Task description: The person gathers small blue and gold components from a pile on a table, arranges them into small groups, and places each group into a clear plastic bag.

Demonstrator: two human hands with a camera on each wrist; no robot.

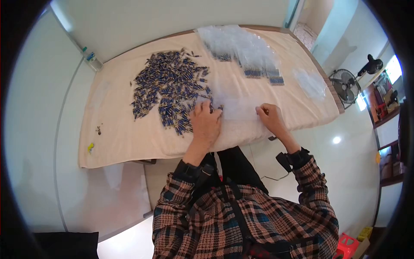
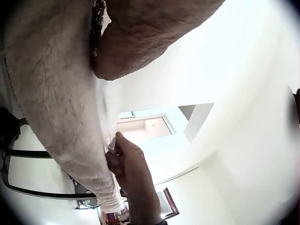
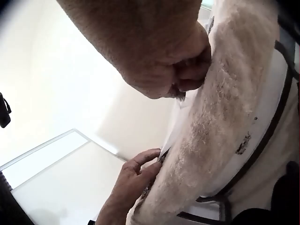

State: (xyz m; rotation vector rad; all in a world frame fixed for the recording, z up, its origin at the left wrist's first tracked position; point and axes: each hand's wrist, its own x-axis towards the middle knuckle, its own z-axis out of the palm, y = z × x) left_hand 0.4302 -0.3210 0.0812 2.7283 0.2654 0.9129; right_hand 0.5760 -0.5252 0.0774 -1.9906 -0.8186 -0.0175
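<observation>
A loose heap of small dark-blue cylindrical pieces with brass-coloured ends (image 1: 170,82) lies on the cream towel (image 1: 116,142) covering the table. My left hand (image 1: 206,123) rests at the heap's near right edge, fingers spread over the pieces, a few of them beside the thumb tip. Flat on the towel between both hands is a clear plastic bag (image 1: 239,109). My right hand (image 1: 271,118) pinches its right end between thumb and curled fingers. Seen from the right wrist, the left hand (image 3: 131,183) has its fingertips at the bag's other end, with dark pieces there.
Filled clear bags (image 1: 241,43) with rows of blue pieces overlap at the back right. Flat clear plastic (image 1: 310,83) lies at the right. A bottle (image 1: 92,60) stands at the back left corner, a yellow item (image 1: 90,147) at front left. A fan (image 1: 345,84) stands beyond the table.
</observation>
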